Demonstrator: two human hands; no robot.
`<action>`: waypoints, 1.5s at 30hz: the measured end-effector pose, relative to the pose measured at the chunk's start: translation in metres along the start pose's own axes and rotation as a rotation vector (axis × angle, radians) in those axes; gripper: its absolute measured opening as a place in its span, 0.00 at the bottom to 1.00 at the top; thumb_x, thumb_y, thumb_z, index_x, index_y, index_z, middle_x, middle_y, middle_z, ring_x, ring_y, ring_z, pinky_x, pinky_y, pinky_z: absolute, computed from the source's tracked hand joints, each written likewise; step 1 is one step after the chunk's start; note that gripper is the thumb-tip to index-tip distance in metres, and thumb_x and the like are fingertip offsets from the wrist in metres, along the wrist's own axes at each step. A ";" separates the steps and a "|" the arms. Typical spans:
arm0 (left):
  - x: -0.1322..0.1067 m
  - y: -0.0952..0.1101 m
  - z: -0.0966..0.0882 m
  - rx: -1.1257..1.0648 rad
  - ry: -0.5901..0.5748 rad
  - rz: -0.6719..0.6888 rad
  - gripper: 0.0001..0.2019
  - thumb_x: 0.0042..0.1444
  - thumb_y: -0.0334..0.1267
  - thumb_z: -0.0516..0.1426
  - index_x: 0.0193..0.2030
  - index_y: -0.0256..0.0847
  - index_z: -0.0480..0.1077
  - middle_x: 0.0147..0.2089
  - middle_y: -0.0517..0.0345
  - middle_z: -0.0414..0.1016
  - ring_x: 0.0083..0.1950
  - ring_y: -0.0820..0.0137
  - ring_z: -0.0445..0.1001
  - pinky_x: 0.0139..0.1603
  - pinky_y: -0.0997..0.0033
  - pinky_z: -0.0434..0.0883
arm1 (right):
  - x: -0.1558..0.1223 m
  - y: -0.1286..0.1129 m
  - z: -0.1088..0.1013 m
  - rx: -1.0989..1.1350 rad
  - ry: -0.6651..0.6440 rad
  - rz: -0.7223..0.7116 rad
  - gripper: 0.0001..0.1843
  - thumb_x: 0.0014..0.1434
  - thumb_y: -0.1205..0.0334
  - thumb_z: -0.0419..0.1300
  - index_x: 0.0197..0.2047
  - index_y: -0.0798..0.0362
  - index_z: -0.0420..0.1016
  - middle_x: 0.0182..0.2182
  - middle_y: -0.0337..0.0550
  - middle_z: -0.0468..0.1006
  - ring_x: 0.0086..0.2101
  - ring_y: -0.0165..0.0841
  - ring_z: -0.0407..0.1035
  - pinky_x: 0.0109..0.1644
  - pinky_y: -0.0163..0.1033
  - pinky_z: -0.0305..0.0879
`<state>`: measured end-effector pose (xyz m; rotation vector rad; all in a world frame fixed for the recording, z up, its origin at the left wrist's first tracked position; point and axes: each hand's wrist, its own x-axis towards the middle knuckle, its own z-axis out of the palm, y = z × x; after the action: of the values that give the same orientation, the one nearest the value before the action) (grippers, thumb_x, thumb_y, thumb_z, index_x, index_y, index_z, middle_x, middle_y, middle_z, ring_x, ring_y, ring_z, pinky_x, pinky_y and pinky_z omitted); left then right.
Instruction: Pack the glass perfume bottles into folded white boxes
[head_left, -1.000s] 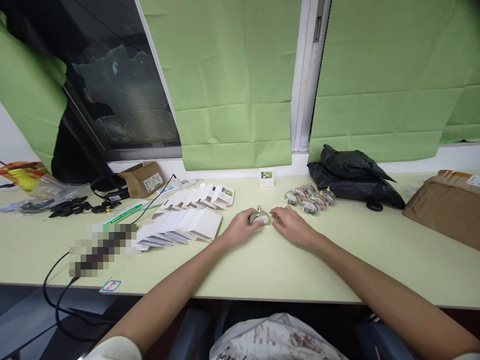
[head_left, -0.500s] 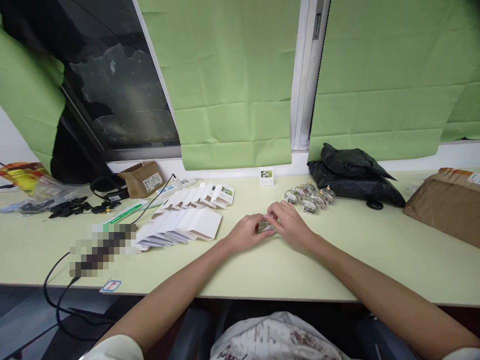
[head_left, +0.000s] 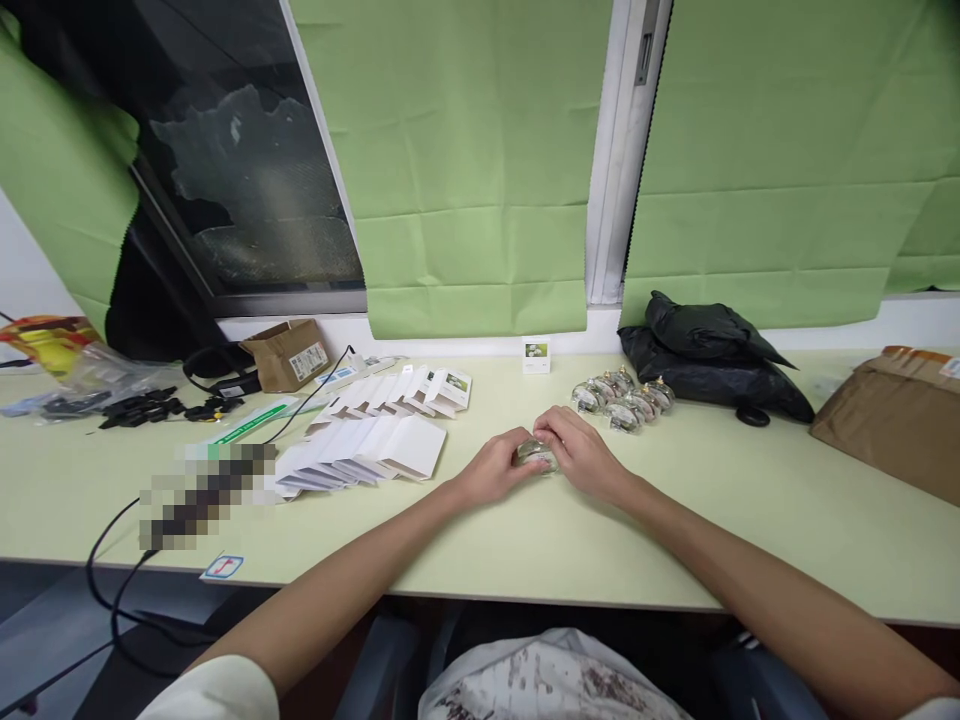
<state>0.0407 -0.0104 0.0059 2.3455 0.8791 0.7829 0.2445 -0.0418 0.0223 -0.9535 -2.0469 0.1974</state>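
At the middle of the table, a small rounded glass bottle (head_left: pixel 534 455) in clear plastic lies between my hands, partly covered by fingers. My left hand (head_left: pixel 495 465) is closed round its left side, thumb along the near edge. From the right, my right hand (head_left: pixel 574 445) reaches over with bent fingers pinching at the bottle's top; the exact fingertip contact is hidden. Beyond my right hand stands a cluster of several similar wrapped bottles (head_left: pixel 624 398) with gold-coloured tops. To the left of my hands, white flat cartons (head_left: pixel 409 447) lie overlapping in two rows.
A small white box with a picture (head_left: pixel 536 356) stands at the back by the wall. Black plastic bags (head_left: pixel 705 365) and a brown parcel (head_left: pixel 892 420) lie to the right. Left are an open cardboard box (head_left: pixel 289 357), cables and a blurred dark object (head_left: pixel 210 497).
The view has shifted slightly. Both hands stay at the same spot on the bottle, and a little more of it shows between them.
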 end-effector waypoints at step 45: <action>0.008 -0.009 -0.024 0.088 0.070 -0.094 0.20 0.59 0.59 0.62 0.35 0.42 0.71 0.29 0.63 0.68 0.30 0.70 0.63 0.31 0.69 0.58 | -0.005 0.047 -0.026 -0.636 -0.475 0.063 0.12 0.75 0.68 0.48 0.47 0.56 0.73 0.44 0.55 0.76 0.46 0.42 0.70 0.50 0.42 0.61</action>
<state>0.0256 0.0073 0.0196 2.3460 1.0654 0.8068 0.2918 -0.0176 0.0147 -1.4624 -2.5845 -0.2371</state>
